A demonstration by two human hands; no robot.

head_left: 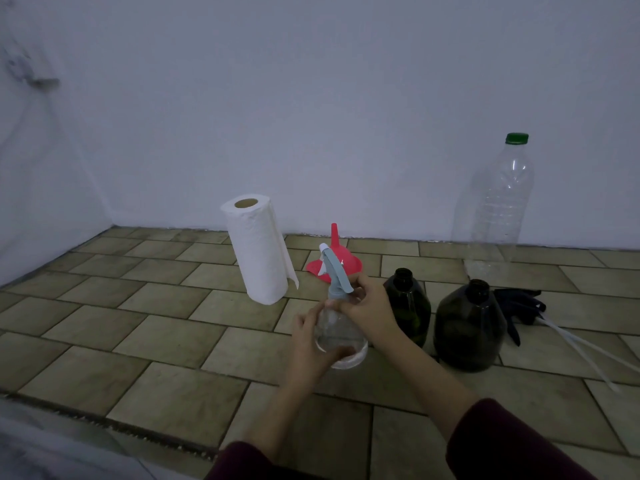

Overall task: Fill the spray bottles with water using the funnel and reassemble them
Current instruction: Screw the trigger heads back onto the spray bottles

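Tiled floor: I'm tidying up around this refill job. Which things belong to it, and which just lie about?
Job: clear spray bottle held by both hands, left hand, right hand; two dark bottles; red funnel; black sprayer heads; water bottle.
About: paper towel roll.

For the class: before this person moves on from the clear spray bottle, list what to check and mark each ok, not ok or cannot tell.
1. Clear spray bottle steadied upright by the left hand: ok.
2. Right hand has a grip at the grey-blue spray head collar: ok.
3. Spray head fully tightened: cannot tell.
4. Two dark bottles open at the neck, heads off: ok.
5. Red funnel free, mouth down on the tiles: ok.
6. Big plastic bottle holds enough water: cannot tell.
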